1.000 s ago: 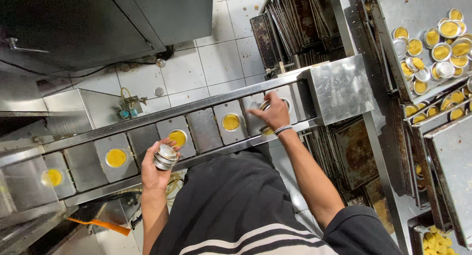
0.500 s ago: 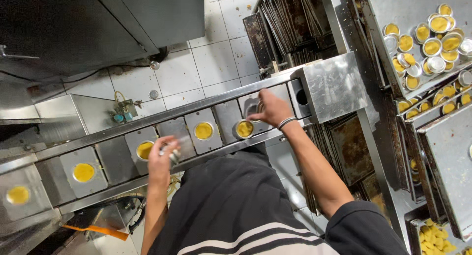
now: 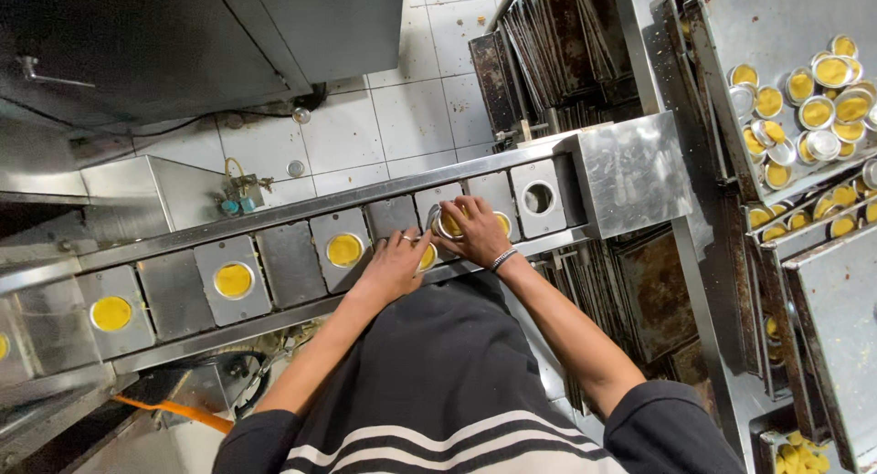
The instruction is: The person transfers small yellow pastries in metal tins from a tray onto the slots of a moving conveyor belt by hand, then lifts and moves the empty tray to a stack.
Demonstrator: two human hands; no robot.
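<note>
A: Hands, two, both over the conveyor [image 3: 292, 282]. State of each?

B: Right hand [image 3: 477, 232]: fingers curled round a small round metal cup [image 3: 448, 223], held at its rim and tipped toward a plate of the line. Left hand [image 3: 395, 266]: fingers bent, resting on the plate just beside the right hand, over a cup with yellow filling [image 3: 426, 257] that shows only at its edge. Whether the left hand grips that cup or merely steadies it, I cannot tell.

A: Why side by side?

B: By my reading, the plates each carry one round seat, so the cups must go in singly; two hands close together can serve neighbouring seats.

A: Items to the left of the left hand?

B: Filled cup [image 3: 344, 249] just beside it, then another filled cup [image 3: 233, 279], then a third [image 3: 110, 313] well apart, each sunk in its own plate with blank plates between.

A: Right of the right hand?

B: One plate with an empty round hole [image 3: 538, 198], then a steel cover [image 3: 630, 173] where the line ends.

A: Farther out on that side?

B: Baking tray [image 3: 776, 36] with a cluster of filled and empty cups [image 3: 804, 100], well apart from the right hand; likely the stock, kept on the side within that arm's reach. Dark stacked trays [image 3: 548, 45] stand beyond the hands, against the tiled wall [image 3: 402, 118].
</note>
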